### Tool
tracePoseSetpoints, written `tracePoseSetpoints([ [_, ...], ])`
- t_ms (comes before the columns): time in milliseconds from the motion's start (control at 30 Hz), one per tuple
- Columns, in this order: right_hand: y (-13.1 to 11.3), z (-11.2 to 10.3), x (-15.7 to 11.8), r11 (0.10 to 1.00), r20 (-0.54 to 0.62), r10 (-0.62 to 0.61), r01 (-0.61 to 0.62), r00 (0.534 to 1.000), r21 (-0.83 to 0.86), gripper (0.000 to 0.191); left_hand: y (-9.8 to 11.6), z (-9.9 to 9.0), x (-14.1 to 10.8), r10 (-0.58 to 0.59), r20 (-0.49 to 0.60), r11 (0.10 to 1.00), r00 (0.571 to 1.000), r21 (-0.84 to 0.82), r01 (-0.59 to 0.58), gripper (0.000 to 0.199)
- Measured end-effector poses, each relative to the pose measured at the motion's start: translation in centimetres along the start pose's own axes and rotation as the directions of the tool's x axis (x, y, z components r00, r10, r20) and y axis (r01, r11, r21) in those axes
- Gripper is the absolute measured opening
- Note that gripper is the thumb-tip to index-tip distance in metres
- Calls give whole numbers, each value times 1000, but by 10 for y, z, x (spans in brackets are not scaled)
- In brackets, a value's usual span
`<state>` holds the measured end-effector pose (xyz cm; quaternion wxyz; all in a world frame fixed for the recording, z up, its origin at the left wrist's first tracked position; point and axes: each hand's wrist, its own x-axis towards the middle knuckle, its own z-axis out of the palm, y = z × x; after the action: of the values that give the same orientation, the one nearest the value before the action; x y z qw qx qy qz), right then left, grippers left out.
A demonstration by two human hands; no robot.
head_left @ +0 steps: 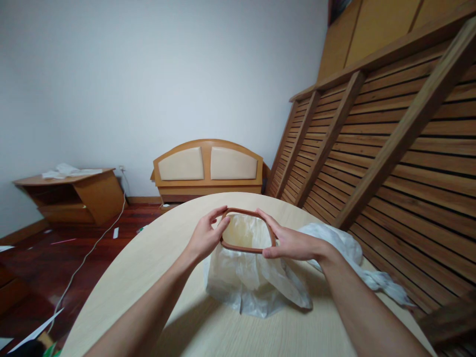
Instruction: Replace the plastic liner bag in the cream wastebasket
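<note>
A brown rim (243, 249) sits around the mouth of a container lined with a thin white plastic bag (241, 282), on the round pale table (130, 277). The bag hangs down outside the rim and hides the container's walls. My left hand (208, 232) grips the rim's left side, thumb on top. On the right side, my right hand (290, 241) holds the same rim between thumb and fingers. Yellowish light shows through the bag inside the opening.
More white plastic bags (334, 240) lie on the table's right side, behind my right forearm. Wooden slatted panels (409, 188) lean at the right. Beyond the table stand a headboard (208, 183) and, at the left, a low cabinet (92, 198). A white cable (92, 248) crosses the floor.
</note>
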<state>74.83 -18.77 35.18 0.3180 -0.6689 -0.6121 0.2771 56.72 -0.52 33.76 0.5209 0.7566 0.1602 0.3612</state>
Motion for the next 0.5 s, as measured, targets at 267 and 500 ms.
tracePoseSetpoints([
  [267, -3, 0, 1, 999, -23, 34, -34, 999, -5, 106, 6, 3, -7, 105, 65, 992, 992, 58, -109, 65],
  [500, -3, 0, 1, 1000, -20, 23, -23, 1000, -3, 102, 0, 5, -13, 161, 134, 977, 978, 120, -177, 74],
])
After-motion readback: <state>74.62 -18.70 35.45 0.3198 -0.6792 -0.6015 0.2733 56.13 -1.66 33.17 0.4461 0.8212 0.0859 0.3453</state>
